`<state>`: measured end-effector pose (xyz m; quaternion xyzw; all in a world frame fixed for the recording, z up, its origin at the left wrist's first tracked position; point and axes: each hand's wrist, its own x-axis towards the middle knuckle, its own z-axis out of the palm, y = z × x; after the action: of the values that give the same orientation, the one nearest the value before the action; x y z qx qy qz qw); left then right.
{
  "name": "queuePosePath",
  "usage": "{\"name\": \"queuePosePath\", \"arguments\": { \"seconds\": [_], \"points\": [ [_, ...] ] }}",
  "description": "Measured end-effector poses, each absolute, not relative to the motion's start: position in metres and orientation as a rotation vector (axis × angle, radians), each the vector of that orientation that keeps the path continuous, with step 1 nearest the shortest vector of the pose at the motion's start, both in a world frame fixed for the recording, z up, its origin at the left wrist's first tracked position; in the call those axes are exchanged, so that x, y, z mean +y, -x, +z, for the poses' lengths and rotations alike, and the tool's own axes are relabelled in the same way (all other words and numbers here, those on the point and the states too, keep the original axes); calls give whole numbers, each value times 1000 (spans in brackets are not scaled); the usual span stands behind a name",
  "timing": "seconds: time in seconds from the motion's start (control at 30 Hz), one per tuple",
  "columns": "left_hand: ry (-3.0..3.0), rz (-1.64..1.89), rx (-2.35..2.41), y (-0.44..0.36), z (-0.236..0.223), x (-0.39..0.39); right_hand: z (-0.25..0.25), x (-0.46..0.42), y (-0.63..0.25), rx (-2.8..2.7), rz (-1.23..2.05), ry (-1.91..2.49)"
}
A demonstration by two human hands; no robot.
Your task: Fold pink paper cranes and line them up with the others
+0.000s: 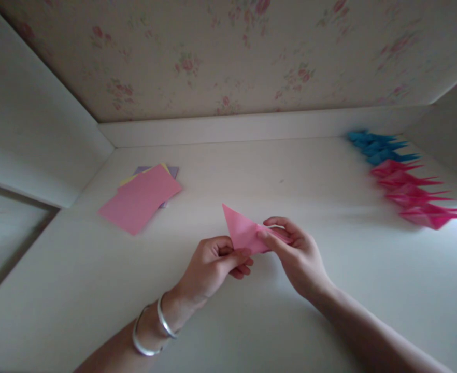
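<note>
Between my two hands is a folded pink origami paper (242, 229), with a sharp point rising at its upper left. My left hand (218, 264) pinches its lower edge, thumb on top and fingers curled beneath. On the right side, my right hand (296, 254) grips the folded layers, its thumb pressed on the front and its fingers behind. Part of the paper's right end is hidden by that hand. Two silver bangles (151, 329) circle my left wrist.
Loose pink, yellow and purple paper sheets (141, 199) lie overlapped at the left on the white table (228, 176). Along the right side stand several blue folded paper cranes (384, 147) and several pink ones (415, 194). A floral wall (213, 62) rises behind.
</note>
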<state>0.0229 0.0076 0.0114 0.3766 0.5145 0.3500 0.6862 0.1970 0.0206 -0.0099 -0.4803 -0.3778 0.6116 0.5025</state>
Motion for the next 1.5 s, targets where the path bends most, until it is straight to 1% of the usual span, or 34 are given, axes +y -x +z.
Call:
{"name": "queuePosePath", "arguments": {
  "seconds": [0.17,0.37,0.53,1.1,1.5],
  "points": [
    [-825,828,1159,-23,15,8,-8,17,-194,-968,1586,1145],
    [-844,813,1153,-23,16,7,-4,17,-195,-1027,1506,1284],
    [-803,799,1161,-22,15,8,0,18,-192,-979,1513,1321],
    [-711,830,1205,-22,10,10,-4,22,-195,-853,1665,1195],
    [-714,859,1191,-19,10,11,-5,24,-196,-892,1589,1212]
  ]
}}
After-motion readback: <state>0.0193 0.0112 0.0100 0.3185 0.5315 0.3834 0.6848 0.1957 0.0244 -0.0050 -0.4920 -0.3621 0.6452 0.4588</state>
